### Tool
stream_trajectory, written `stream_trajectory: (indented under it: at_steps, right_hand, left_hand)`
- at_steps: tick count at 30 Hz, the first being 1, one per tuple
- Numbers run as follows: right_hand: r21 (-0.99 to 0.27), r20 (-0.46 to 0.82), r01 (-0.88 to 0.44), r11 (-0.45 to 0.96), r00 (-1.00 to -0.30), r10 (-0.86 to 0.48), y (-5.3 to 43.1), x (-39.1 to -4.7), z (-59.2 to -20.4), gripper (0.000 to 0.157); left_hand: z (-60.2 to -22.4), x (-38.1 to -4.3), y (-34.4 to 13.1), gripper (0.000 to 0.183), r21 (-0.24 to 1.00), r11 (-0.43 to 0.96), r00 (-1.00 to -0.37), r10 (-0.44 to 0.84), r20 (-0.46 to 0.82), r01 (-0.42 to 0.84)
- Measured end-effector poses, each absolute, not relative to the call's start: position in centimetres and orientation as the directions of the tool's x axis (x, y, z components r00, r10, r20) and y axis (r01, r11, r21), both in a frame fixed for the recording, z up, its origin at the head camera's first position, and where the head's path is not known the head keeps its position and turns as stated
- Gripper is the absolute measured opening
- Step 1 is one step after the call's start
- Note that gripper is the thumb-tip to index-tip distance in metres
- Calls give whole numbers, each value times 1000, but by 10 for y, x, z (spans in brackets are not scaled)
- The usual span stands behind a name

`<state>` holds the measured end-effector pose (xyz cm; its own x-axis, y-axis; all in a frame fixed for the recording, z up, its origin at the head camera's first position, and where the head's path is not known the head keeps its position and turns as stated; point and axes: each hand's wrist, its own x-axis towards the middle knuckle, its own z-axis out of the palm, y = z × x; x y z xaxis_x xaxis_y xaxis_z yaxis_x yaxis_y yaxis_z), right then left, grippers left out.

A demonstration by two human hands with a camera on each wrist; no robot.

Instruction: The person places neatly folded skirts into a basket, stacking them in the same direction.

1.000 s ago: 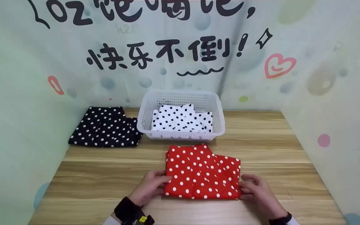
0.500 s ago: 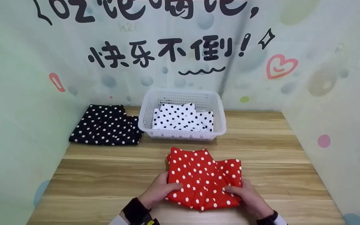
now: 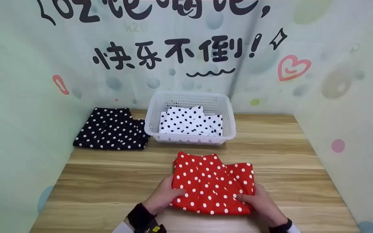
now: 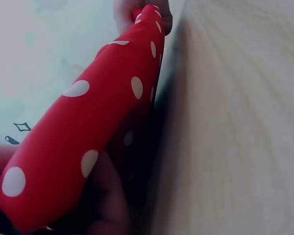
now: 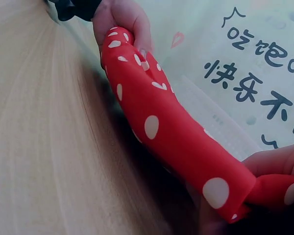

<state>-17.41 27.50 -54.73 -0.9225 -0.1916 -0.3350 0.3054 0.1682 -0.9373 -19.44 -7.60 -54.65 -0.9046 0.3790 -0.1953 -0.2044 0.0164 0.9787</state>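
A folded red garment with white polka dots is held in front of me, its near edge raised a little off the wooden table. My left hand grips its left side, thumb on top and fingers underneath. On the opposite side my right hand holds it the same way. The left wrist view shows the garment's thick rounded fold with dark shadow between it and the table. In the right wrist view the same fold runs between both hands. Most fingers are hidden beneath the cloth.
Behind the red garment stands a white plastic basket with a folded white garment with black dots inside. Left of the basket, touching or nearly so, lies a folded black garment with white dots. Printed curtains enclose the wooden table.
Both hands have moved inward from the garment's side edges and now grip it, thumbs on top. Its near edge has lifted off the table. Basket and other garments stay put.
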Motion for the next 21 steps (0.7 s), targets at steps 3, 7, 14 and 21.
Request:
stream_trajectory:
  at_steps: [3,7,14,21]
  right_hand:
    - [-935,-337,305,180,-922,-189,275,-173,-546,66]
    - [-940,-333,305,152,-917,-218,275,-171,-537,68]
    - [-958,-271,234,163,-924,-270,281,-162,-501,64]
    - [-980,-150,107,167,-950,-273,281,-183,-446,59]
  left_hand:
    - [-542,-194,-81,65,979,16,-895,403,-190,-201]
    - [-531,-194,-88,67,981,43,-881,433,-190,-190]
    - [-498,-192,-99,65,993,79,-851,512,-117,-89]
    - [-458,-215,-109,64,994,109,-866,496,-57,-3]
